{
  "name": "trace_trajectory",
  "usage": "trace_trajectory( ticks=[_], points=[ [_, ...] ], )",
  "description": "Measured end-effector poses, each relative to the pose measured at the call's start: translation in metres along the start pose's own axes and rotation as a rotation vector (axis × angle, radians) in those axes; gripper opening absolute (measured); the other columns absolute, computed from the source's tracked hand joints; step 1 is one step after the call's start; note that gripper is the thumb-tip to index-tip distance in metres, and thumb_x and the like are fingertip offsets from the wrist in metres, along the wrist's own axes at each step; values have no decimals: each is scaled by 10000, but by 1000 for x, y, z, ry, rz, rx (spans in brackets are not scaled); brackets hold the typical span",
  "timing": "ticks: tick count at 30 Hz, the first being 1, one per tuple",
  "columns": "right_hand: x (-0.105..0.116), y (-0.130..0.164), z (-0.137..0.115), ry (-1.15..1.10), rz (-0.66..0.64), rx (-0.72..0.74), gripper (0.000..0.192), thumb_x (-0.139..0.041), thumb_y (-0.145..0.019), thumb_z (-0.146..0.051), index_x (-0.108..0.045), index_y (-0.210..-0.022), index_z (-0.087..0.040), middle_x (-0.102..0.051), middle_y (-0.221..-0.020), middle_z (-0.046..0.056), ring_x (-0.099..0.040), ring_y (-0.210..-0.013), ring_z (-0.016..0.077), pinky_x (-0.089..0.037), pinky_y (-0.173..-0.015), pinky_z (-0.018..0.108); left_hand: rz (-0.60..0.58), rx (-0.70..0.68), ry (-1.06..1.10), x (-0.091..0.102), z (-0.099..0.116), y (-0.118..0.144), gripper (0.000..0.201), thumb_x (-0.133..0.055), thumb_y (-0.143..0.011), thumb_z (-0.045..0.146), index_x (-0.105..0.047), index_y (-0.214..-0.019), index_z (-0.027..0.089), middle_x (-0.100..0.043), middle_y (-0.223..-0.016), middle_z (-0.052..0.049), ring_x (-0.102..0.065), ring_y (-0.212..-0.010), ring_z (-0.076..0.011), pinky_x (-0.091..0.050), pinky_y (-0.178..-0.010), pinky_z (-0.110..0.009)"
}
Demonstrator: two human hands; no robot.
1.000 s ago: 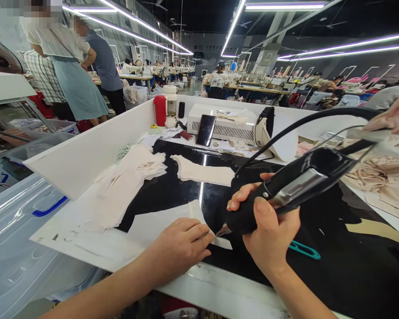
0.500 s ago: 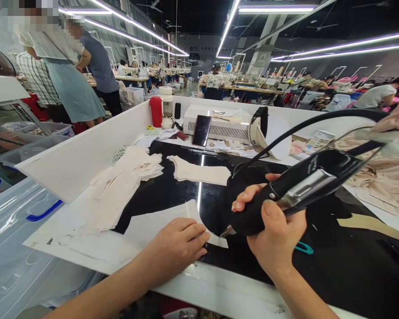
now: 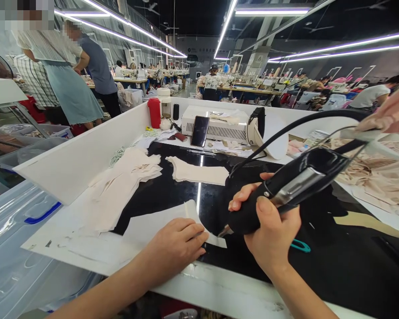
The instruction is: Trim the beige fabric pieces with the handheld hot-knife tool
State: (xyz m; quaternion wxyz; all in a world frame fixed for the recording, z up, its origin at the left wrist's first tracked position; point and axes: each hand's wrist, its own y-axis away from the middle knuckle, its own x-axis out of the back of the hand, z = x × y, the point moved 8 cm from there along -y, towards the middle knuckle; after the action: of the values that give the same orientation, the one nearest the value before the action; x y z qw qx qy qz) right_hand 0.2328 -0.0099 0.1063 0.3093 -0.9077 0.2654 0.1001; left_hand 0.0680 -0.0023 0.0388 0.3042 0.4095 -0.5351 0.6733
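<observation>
My left hand (image 3: 177, 241) lies flat on a white, curved-edge sheet (image 3: 153, 226) near the front of the black work surface (image 3: 232, 283). Its fingers are stretched out beside the sheet's right edge. In my right hand (image 3: 272, 230) is a thick black corded hand tool (image 3: 295, 186) with a silver lever along its side. The tool's narrow metal tip (image 3: 225, 231) points down at the curved edge, close to my left fingertips; whether it touches is too small to tell. Behind the sheet lies a small stack of cream fabric pieces (image 3: 199, 172).
A pile of cream pieces (image 3: 119, 190) lies left. A phone (image 3: 200, 131) leans on a vented white box (image 3: 226, 124); a red bottle (image 3: 154, 113) stands behind. Another person's blurred hand (image 3: 394, 110) holds something clear by the tool's rear. Teal snips-like object (image 3: 300, 246) and tan piece (image 3: 367, 223) lie right.
The view has shifted slightly. At the upper right, the other person's hand has come further into view. My hands and the tool look nearly unchanged against the sheet.
</observation>
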Motion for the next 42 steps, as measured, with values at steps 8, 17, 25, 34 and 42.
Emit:
trace_trajectory(
  ticks=[8,17,25,34,42],
  points=[
    [-10,-2,8,-46,-25,-14,356,-745,-881,-341,-558,-1174,-265,-662,-788,-53,-618,-584,135,-554,-583,299,-9,-2,-24,-1,0,0,234,-495,-1093,256,-611,-1253,130,-688,-1163,-86,-655,-1054,-230,-584,-919,-393],
    [-10,1,12,16,-40,-10,306,-721,-916,-324,-545,-1160,-271,-655,-792,-53,-620,-607,142,-542,-601,310,-5,-1,-26,-3,0,0,232,-497,-1095,262,-608,-1259,139,-689,-1166,-86,-654,-1053,-227,-577,-930,-380],
    [-10,4,-2,-53,-23,-15,339,-726,-877,-346,-561,-1161,-264,-643,-758,-51,-605,-553,146,-545,-537,308,-3,-4,-14,0,1,-1,246,-464,-1104,257,-614,-1250,128,-687,-1153,-92,-653,-1055,-235,-591,-925,-405],
    [-10,13,4,-30,-58,-27,349,-745,-905,-363,-553,-1178,-262,-655,-803,-41,-629,-597,141,-544,-584,309,-19,3,12,0,1,-2,238,-503,-1088,240,-611,-1264,124,-681,-1161,-84,-651,-1060,-237,-589,-923,-410],
    [0,8,-3,-46,-3,-22,378,-780,-860,-356,-574,-1159,-249,-659,-767,-38,-619,-576,148,-546,-559,304,-38,14,9,0,0,-2,231,-509,-1086,253,-616,-1247,125,-682,-1180,-93,-655,-1066,-250,-583,-941,-408]
  ],
)
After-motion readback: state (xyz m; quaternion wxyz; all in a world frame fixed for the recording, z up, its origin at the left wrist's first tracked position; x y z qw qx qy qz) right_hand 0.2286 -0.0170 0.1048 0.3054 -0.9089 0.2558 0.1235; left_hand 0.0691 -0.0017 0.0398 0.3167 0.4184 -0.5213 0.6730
